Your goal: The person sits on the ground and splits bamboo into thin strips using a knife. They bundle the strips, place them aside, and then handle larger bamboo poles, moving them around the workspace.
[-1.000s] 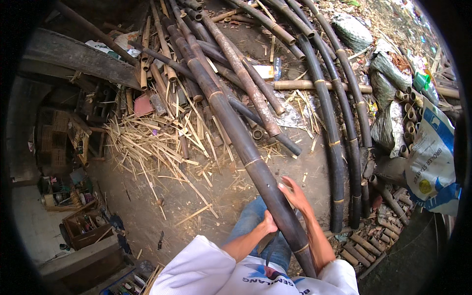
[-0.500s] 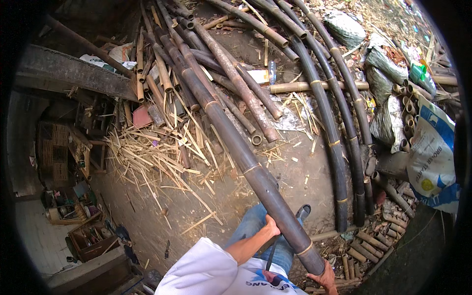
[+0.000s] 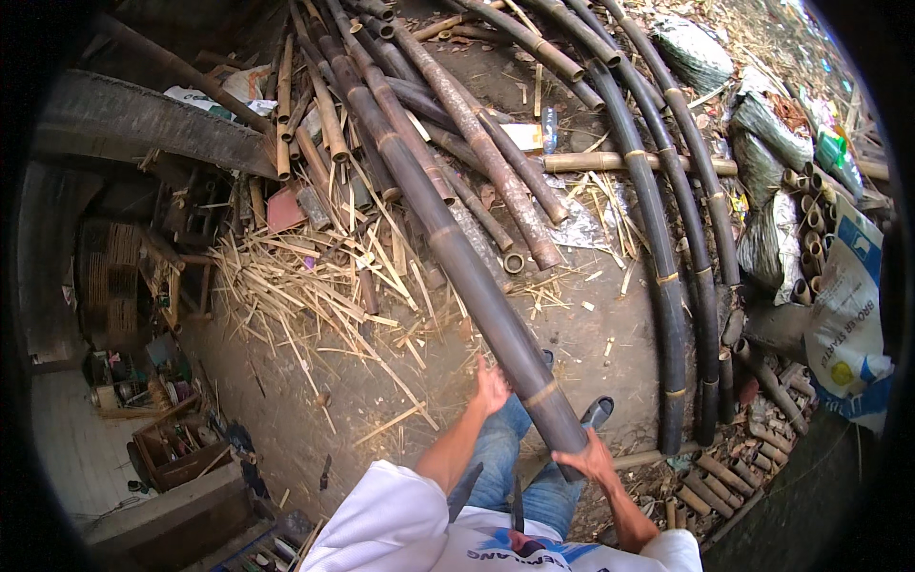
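A long, thick dark bamboo pole slants from the pile at the far left down to my lap. My right hand is wrapped around its near end, with the thumb and fingers against the side. My left hand is farther up, at the left side of the pole, with its fingers stretched forward. Whether it touches the pole's underside cannot be made out. Beneath the pole's near end are my legs in blue jeans and a dark sandal.
Several dark poles lie lengthwise on the right, over a lighter crosswise bamboo. Split bamboo strips litter the ground at left. A white-blue sack and short bamboo pieces are at far and near right. A concrete beam juts in at upper left.
The near end of the pole has moved away from me and to the left, with my right hand on it. My left hand has come off its grip and shifted forward along the pole's left side.
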